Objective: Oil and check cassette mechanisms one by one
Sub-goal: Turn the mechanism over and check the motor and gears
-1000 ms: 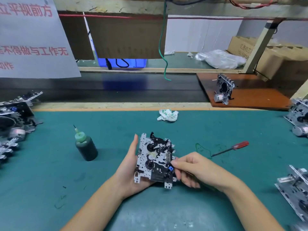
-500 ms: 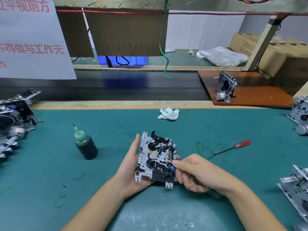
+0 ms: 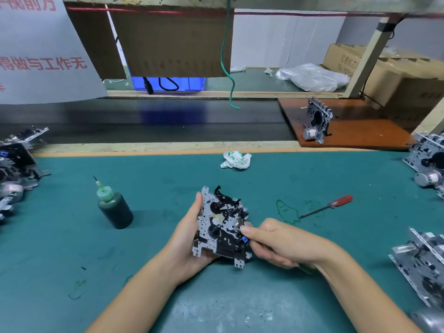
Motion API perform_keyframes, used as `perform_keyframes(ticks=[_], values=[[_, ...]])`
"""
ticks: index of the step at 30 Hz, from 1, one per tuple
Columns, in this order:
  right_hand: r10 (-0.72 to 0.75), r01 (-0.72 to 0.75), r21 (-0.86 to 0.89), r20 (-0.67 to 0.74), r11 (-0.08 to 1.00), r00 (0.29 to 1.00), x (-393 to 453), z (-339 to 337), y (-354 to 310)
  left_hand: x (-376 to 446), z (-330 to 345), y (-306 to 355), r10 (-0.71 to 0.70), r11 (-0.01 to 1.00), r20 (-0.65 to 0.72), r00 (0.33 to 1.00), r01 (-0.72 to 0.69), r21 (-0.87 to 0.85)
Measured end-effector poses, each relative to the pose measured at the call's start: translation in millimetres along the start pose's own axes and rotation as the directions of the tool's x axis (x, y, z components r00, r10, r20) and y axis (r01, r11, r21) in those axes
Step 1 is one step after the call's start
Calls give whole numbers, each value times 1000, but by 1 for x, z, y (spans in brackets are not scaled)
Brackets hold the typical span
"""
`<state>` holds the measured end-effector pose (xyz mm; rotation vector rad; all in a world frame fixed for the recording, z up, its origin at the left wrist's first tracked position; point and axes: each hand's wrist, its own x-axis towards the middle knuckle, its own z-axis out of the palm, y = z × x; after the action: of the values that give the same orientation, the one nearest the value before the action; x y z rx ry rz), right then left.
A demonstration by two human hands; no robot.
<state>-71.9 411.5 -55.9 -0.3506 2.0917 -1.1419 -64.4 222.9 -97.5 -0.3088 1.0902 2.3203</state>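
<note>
Above the green mat (image 3: 72, 236), cassette mechanism (image 3: 221, 224) in curled left fingers (image 3: 198, 200), right fingers (image 3: 247, 229) pinching it.

Your cassette mechanisms: one held (image 3: 221, 224), one on the board (image 3: 318, 120); side piles uncountable
Your oil bottles: one (image 3: 114, 207)
Your screwdrivers: one (image 3: 329, 205)

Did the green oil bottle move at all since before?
No. The oil bottle stands at the same spot on the green mat, left of the held cassette mechanism; only the camera shifted.
</note>
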Motion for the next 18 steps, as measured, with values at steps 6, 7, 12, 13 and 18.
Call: perform_keyframes(ticks=[6,7,12,13,18], values=[[-3,4,-54,26,999,1000,0,-1,2,-1,3,1,11,1000,-10,1000,-11,6],[0,2,-60,31,998,1000,0,-1,3,-1,4,1,15,1000,-15,1000,-15,12],[11,-7,-59,72,998,997,0,-3,3,-4,6,1,11,999,-48,999,-10,35],[8,-4,-54,71,999,997,0,-4,3,-4,7,1,10,999,-49,999,-8,31],[-67,67,-10,-17,998,998,2,3,6,-10,9,3,2,999,-31,1000,-3,-36]])
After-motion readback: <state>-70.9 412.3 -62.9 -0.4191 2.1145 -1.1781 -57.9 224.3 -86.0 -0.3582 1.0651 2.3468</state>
